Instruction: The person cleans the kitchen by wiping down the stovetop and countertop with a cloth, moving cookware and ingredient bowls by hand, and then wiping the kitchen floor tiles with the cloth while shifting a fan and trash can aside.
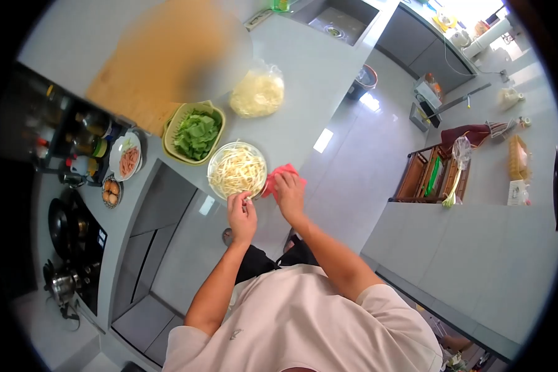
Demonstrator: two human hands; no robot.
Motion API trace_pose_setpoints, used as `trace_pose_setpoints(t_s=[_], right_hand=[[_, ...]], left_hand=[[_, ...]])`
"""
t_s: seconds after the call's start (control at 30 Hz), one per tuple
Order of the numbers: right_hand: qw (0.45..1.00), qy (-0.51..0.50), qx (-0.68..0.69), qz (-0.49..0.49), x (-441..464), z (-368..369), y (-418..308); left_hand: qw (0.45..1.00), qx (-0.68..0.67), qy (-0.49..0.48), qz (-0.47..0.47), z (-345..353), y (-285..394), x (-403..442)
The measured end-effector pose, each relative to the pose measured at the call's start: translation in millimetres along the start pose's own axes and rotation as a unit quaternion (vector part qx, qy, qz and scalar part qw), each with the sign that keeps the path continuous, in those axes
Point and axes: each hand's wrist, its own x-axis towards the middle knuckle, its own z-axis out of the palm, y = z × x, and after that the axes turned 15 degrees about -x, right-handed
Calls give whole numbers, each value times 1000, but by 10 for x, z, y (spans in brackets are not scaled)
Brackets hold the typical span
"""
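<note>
A round bowl of bean sprouts (pixel 237 170) sits near the counter's edge in front of me. My left hand (pixel 242 216) is at the bowl's near rim, its fingers pinched together; what they hold, if anything, is too small to make out. To the right of the bowl, my right hand (pixel 289 196) has its fingers closed over a crumpled red piece of plastic or cloth (pixel 298 180). Behind the sprouts stands a yellow-green square basket of leafy greens (pixel 197 133). A clear plastic bag with pale contents (pixel 258 91) lies beyond the bowl.
A blurred wooden board (pixel 136 68) fills the upper left. Left of the basket are a plate of sliced pink food (pixel 129 160), a small dish of brown eggs (pixel 111 191) and a black stove (pixel 92 248). A sink (pixel 338 26) lies at the far end, a bin (pixel 362 82) on the floor.
</note>
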Motion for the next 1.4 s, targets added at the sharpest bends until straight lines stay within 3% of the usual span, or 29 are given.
trace_pose_setpoints(t_s=[0.07,0.2,0.23,0.33,0.57,0.83,0.97,1.07,1.13,1.2,1.27,1.33,1.4], right_hand=[[998,13,-34,41,320,-13,279],[987,-49,-89,-123,701,109,469],[978,-96,-118,-144,744,136,496],[972,-94,-147,-158,1006,193,587],[976,-87,-156,-125,2035,490,1120],[963,-189,-171,-82,3256,611,1879],[947,-286,-131,-69,3709,564,1803],[947,-271,72,-156,3951,602,1555],[924,-318,137,-160,4066,755,1311],[888,-398,183,-136,4138,867,1182],[904,-378,104,-171,4232,1009,1152],[891,-405,161,-129,4299,1117,1223],[900,-356,218,-123,4291,1105,1247]], left_hand=[[1000,-13,-5,10,337,112,58],[999,-45,-7,27,888,161,379],[999,-38,-12,18,985,148,491],[999,-14,5,31,1261,39,867],[997,9,51,-60,1862,-464,1631],[979,-37,110,-165,2250,-540,2533],[944,91,256,-190,2128,-71,2781],[920,179,342,-69,1990,-293,2985],[939,207,250,-115,1807,-456,3087],[947,138,173,-233,1643,-582,3176],[942,64,274,-181,1717,-381,3153],[928,56,313,-193,1738,-240,3144],[918,37,339,-202,1694,-161,3099]])
